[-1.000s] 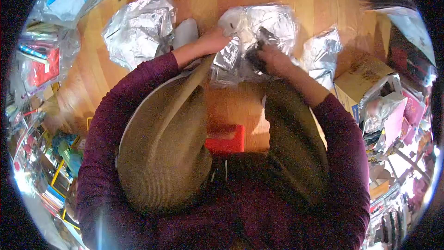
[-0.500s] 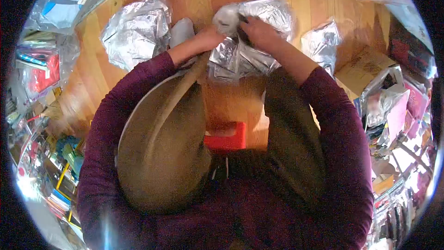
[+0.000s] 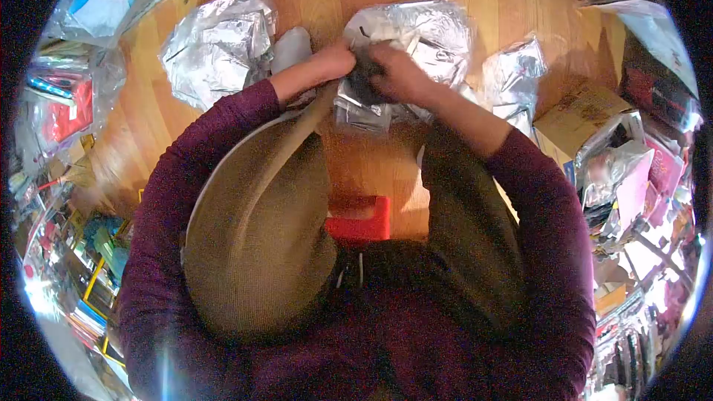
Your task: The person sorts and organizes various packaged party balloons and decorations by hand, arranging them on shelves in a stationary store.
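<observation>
Both hands meet over a pile of crinkled silver packets (image 3: 442,41) on the wooden floor. My left hand (image 3: 336,61) is closed at the left edge of a dark grey item (image 3: 362,78), which looks soft. On its right side, my right hand (image 3: 397,74) has its fingers curled and pinched on the same item. Pale material shows just above my right hand; what it is, I cannot make out. A second heap of silver packets (image 3: 219,52) lies to the left, with a light grey rounded thing (image 3: 292,50) between the two heaps.
More silver packets (image 3: 514,74) lie at the right, near a cardboard box (image 3: 583,120). A red object (image 3: 360,221) is on the floor between my legs. Plastic-wrapped goods, a red packet (image 3: 68,115) and piled items line both sides.
The dark grey item now shows between my hands, over the packets. My right hand has shifted slightly left and down, and the pale material is more visible.
</observation>
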Demonstrator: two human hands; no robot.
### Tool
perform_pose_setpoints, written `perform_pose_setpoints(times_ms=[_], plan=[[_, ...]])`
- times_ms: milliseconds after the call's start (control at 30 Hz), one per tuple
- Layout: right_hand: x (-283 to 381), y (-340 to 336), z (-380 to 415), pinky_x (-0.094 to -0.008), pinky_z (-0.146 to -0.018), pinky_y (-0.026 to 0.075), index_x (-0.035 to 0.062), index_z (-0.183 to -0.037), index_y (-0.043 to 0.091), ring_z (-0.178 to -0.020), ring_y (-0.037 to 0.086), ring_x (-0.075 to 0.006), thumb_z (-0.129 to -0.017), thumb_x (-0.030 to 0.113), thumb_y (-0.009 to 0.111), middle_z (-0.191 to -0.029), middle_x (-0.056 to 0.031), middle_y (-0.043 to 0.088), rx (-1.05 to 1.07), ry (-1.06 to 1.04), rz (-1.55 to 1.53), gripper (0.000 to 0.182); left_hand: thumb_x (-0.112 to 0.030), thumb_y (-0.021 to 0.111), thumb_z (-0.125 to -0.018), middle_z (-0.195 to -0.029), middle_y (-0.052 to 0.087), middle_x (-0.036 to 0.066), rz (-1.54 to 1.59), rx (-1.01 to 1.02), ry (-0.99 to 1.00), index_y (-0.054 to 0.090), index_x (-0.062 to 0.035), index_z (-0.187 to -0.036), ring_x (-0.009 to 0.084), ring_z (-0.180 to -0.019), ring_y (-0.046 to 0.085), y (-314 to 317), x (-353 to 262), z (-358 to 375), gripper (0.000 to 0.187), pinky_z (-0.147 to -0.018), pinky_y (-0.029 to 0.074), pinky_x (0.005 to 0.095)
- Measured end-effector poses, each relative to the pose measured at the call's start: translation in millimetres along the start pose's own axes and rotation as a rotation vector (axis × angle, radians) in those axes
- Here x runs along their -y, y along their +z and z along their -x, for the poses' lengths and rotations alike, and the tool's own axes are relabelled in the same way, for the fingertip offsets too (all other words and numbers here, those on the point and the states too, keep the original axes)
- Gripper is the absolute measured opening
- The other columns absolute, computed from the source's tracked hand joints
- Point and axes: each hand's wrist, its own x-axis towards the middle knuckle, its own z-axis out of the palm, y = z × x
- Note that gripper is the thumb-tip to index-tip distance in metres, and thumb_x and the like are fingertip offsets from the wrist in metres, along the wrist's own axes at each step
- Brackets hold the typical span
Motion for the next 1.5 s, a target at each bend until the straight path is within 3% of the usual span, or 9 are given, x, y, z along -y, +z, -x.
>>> perform_pose_setpoints(times_ms=[100, 200, 300, 567, 700, 767, 867, 1067, 1500], plan=[[-15, 29, 13, -0.0393, -0.082, 0.04, 0.0017, -0.098, 0.048, -0.092, 0.048, -0.0357, -0.06, 0.004, 0.056, -0.098, -0.0197, 0.048, 0.129, -0.044, 0.088, 0.039, -0.034, 0.045, -0.077, -0.1, 0.051, 0.027, -0.157, 0.093, 0.364, 0.051, 0.0086, -0.098, 0.0405, -0.095, 0.049, 8, 17, -7, 0.048, -0.082, 0.039, 0.0407], [-41, 24, 46, -0.0392, -0.082, 0.04, 0.0024, -0.1, 0.048, -0.093, 0.048, -0.0355, -0.061, 0.005, 0.055, -0.098, -0.0195, 0.048, 0.209, -0.051, 0.467, 0.039, -0.04, 0.043, -0.078, -0.106, 0.047, 0.03, 0.085, 0.025, -0.159, 0.046, 0.0115, -0.104, 0.0406, -0.1, 0.046, -26, -55, 30, 0.058, -0.086, 0.036, 0.0401], [-16, -20, 46, -0.0389, -0.082, 0.041, 0.0031, -0.101, 0.049, -0.095, 0.048, -0.0343, -0.062, 0.006, 0.054, -0.095, -0.019, 0.049, 0.406, 0.379, 0.36, 0.039, -0.042, 0.042, -0.078, -0.112, 0.043, 0.031, 0.111, 0.171, -0.114, 0.042, 0.0132, -0.106, 0.0397, -0.104, 0.044, -29, -47, 18, 0.061, -0.088, 0.034, 0.0393], [10, -53, -5, -0.038, -0.077, 0.043, 0.006, -0.099, 0.05, -0.091, 0.049, -0.0345, -0.061, 0.008, 0.056, -0.102, -0.0184, 0.049, -0.11, 0.027, 0.324, 0.038, -0.037, 0.049, -0.077, -0.102, 0.05, 0.029, 0.254, 0.015, -0.015, 0.047, 0.0111, -0.102, 0.0366, -0.099, 0.049, -13, -31, 9, 0.054, -0.084, 0.039, 0.0375], [-25, -37, -3, -0.037, -0.08, 0.043, 0.0101, -0.105, 0.048, -0.097, 0.048, -0.0316, -0.07, 0.009, 0.047, -0.11, -0.0161, 0.046, 0.117, 0.191, 0.625, 0.035, -0.033, 0.051, -0.076, -0.101, 0.052, 0.027, 0.193, 0.093, -0.169, 0.047, 0.01, -0.103, 0.0354, -0.098, 0.05, -37, -65, 29, 0.05, -0.083, 0.04, 0.0372], [-61, -40, 16, -0.0376, -0.079, 0.044, 0.0124, -0.108, 0.047, -0.096, 0.049, -0.0316, -0.074, 0.009, 0.042, -0.106, -0.0155, 0.049, -0.139, 0.063, 0.604, 0.034, -0.032, 0.051, -0.076, -0.102, 0.051, 0.027, 0.203, 0.123, -0.204, 0.046, 0.0105, -0.104, 0.0353, -0.098, 0.05, -33, -56, 24, 0.051, -0.084, 0.039, 0.0373], [-82, -78, 35, -0.0399, -0.074, 0.044, 0.0119, -0.106, 0.048, -0.09, 0.052, -0.0328, -0.072, 0.011, 0.045, -0.097, -0.0181, 0.053, 0.087, 0.47, 0.73, 0.034, -0.033, 0.049, -0.077, -0.106, 0.048, 0.029, 0.183, 0.106, -0.178, 0.042, 0.0116, -0.109, 0.0357, -0.101, 0.048, -17, -33, 15, 0.055, -0.087, 0.036, 0.0371], [-70, -124, 38, -0.042, -0.074, 0.042, 0.0006, -0.102, 0.041, -0.085, 0.052, -0.0385, -0.063, 0.012, 0.059, -0.088, -0.0237, 0.055, -0.261, 0.445, 0.362, 0.044, -0.035, 0.046, -0.079, -0.109, 0.045, 0.031, 0.178, 0.032, -0.116, 0.038, 0.0126, -0.111, 0.0376, -0.104, 0.044, -16, -33, 22, 0.058, -0.089, 0.035, 0.0367], [-86, -88, 24, -0.0399, -0.068, 0.048, 0.008, -0.102, 0.045, -0.087, 0.054, -0.0319, -0.073, 0.008, 0.043, -0.095, -0.018, 0.052, -0.027, 0.428, 0.848, 0.029, -0.04, 0.046, -0.078, -0.114, 0.043, 0.028, 0.146, 0.079, -0.118, 0.039, 0.0103, -0.112, 0.0357, -0.107, 0.043, -13, -27, 10, 0.062, -0.091, 0.033, 0.0366]])
